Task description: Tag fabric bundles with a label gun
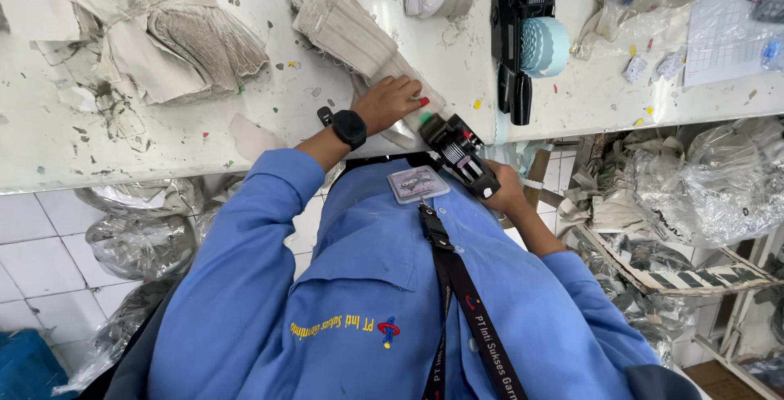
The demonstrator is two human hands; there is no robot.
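Note:
My left hand (pixel 390 101), with a black watch on the wrist, presses flat on the near end of a stack of beige fabric pieces (pixel 347 28) that lies on the white worktable (pixel 204 135). My right hand (pixel 505 190) grips a black label gun (pixel 459 153) by its handle, just off the table's front edge. The gun's nose points at the stack, right beside my left fingertips.
A second black label gun with a light blue label roll (pixel 531 41) lies on the table to the right. More beige fabric piles (pixel 175 37) sit at the left. Clear plastic bags (pixel 710 180) and bundles crowd the floor on both sides. Paper sheets (pixel 727 37) are at the far right.

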